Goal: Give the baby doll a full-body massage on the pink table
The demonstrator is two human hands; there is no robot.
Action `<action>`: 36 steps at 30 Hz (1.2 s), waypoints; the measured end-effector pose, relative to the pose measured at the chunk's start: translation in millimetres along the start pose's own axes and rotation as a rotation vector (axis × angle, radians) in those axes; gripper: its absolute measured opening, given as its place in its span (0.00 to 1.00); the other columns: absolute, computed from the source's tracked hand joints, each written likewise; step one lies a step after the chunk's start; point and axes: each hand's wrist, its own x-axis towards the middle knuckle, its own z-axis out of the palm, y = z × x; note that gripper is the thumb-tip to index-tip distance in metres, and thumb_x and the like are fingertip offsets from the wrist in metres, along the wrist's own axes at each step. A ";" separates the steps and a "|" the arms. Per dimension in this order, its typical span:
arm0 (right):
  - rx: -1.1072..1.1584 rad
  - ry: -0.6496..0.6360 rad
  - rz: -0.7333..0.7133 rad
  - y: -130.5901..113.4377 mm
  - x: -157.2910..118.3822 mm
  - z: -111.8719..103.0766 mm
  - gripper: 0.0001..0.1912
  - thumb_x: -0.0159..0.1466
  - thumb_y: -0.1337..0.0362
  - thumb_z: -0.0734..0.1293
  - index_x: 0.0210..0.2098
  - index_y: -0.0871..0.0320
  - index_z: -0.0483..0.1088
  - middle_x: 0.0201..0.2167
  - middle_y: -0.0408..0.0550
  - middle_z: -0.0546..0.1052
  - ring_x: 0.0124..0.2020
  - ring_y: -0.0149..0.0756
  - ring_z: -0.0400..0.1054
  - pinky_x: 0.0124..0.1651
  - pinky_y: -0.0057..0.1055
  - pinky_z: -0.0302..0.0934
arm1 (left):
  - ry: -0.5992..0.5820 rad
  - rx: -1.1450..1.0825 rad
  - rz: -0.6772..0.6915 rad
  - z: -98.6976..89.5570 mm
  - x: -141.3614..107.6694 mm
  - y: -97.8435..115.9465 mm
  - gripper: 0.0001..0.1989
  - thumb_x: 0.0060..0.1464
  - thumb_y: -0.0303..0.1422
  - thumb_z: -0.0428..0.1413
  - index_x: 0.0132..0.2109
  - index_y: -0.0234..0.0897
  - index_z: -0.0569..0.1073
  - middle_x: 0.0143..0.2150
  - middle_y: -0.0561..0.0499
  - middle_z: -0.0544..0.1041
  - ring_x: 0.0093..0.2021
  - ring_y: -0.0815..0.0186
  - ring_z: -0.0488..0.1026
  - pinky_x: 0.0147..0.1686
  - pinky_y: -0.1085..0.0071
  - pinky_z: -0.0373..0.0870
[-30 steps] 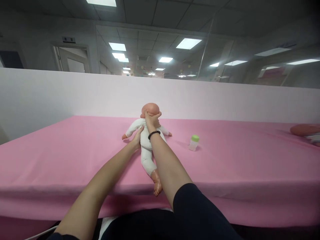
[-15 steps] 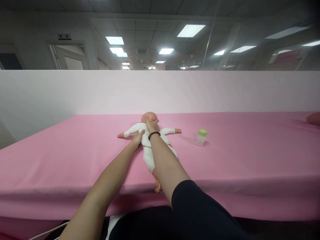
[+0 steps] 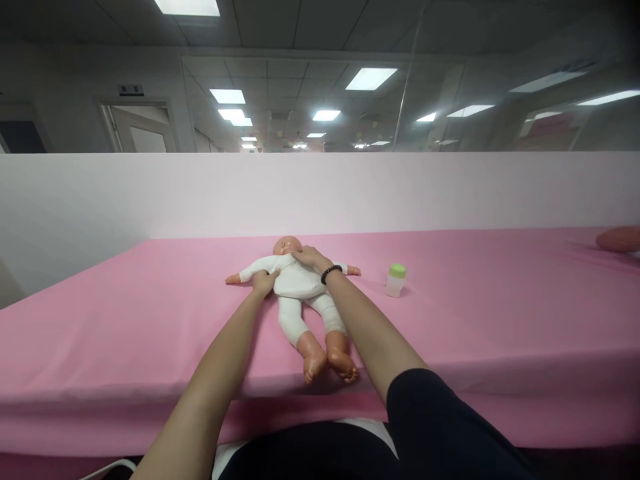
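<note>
A baby doll (image 3: 300, 283) in a white suit lies on its back, arms spread and bare feet towards me. My left hand (image 3: 265, 283) grips its side below the armpit, thumb on the chest and fingers partly hidden. At the collar, just under the chin, my right hand (image 3: 311, 257) is closed on the doll's upper chest, hiding its shoulder there. A dark beaded bracelet (image 3: 331, 273) circles my right wrist. To the right of the doll stands a small clear bottle (image 3: 395, 285) with a green lid (image 3: 397, 270).
A pink cloth (image 3: 480, 300) covers the wide table, its front edge just beyond the doll's feet. Behind it runs a low white wall (image 3: 320, 193) with glass above. Part of a skin-coloured object (image 3: 617, 239) lies at the far right edge.
My right hand has moved down from the doll's face to its collar, uncovering the face and both legs. My left hand stays at the doll's side. The view has tilted slightly up.
</note>
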 end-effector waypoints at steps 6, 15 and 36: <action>0.082 0.112 -0.264 40.4 -25.0 17.1 0.16 0.76 0.55 0.64 0.53 0.61 0.74 0.52 0.52 0.80 0.52 0.39 0.76 0.58 0.42 0.69 | 0.042 0.284 -0.022 -28.7 -10.9 13.5 0.20 0.67 0.48 0.58 0.40 0.32 0.77 0.37 0.47 0.79 0.40 0.59 0.79 0.44 0.60 0.77; 0.057 0.243 -0.367 41.8 -5.3 28.9 0.07 0.73 0.65 0.68 0.47 0.61 0.77 0.50 0.51 0.81 0.54 0.40 0.75 0.62 0.45 0.68 | 0.113 0.574 0.374 -4.0 2.5 88.1 0.13 0.68 0.31 0.52 0.54 0.36 0.78 0.57 0.39 0.80 0.58 0.53 0.76 0.54 0.63 0.71; -0.162 0.180 -0.460 25.4 -34.6 21.7 0.06 0.72 0.66 0.68 0.45 0.61 0.76 0.48 0.51 0.80 0.52 0.40 0.73 0.59 0.42 0.66 | 0.110 0.384 0.502 10.8 5.7 48.6 0.11 0.60 0.25 0.55 0.47 0.34 0.80 0.57 0.35 0.78 0.63 0.46 0.71 0.63 0.58 0.64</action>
